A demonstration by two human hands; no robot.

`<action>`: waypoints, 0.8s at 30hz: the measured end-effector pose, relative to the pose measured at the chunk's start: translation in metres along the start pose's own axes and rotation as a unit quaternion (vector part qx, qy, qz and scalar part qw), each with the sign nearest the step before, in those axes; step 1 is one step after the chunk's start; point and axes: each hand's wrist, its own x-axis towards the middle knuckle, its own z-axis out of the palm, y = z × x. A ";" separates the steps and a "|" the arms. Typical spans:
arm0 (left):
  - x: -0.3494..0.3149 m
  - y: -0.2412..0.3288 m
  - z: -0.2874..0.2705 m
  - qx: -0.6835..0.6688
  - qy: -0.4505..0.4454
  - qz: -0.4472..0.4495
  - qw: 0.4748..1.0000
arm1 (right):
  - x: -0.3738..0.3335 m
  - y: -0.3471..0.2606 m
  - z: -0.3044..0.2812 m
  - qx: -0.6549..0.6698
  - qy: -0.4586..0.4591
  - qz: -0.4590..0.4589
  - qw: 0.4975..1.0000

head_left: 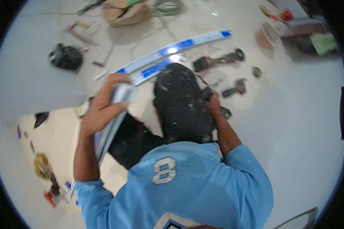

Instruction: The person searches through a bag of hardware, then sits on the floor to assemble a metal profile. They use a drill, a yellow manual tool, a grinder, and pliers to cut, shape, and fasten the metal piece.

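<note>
Blue shirt nearest the lens, then a dark trousered knee up in front. Left hand: grip closed on the upper end of some pale metal strips, thumb on the near side, fingers over the top. Strips slant down toward the lower left, between left forearm and dark trousers; can't tell if the low end touches the floor. Right hand: grip closed round a black power tool, just right of the knee. Fingertips hidden, tool partly covered.

Outward from there, on the floor: two long blue-and-white strips just past the left hand and knee, the longer on the far side, the shorter on the near side, roughly parallel. Right of them, a grinder; nearer, a cordless drill, just beyond the right hand; a small green item to its right, too blurred to name.

Toward the floor's far edge: tan bag, coil of green wire beside it. Far left, a black bag. Far right, a brown bucket. Near-left edge: yellowish bundle, red item below it, kind unclear.
</note>
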 end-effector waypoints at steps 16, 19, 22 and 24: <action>0.019 0.014 0.038 -0.056 -0.055 -0.119 0.990 | 0.002 -0.100 -0.109 -0.015 0.057 -0.076 0.995; 0.023 0.010 0.048 -0.048 -0.074 -0.105 0.991 | -0.072 -0.237 -0.228 0.388 0.006 -0.227 0.893; 0.027 0.007 0.055 -0.046 -0.101 -0.107 0.988 | -0.109 -0.293 -0.267 0.330 -0.081 -0.375 0.863; 0.028 0.008 0.055 -0.035 -0.119 -0.118 0.985 | -0.116 -0.308 -0.270 0.266 -0.127 -0.411 0.863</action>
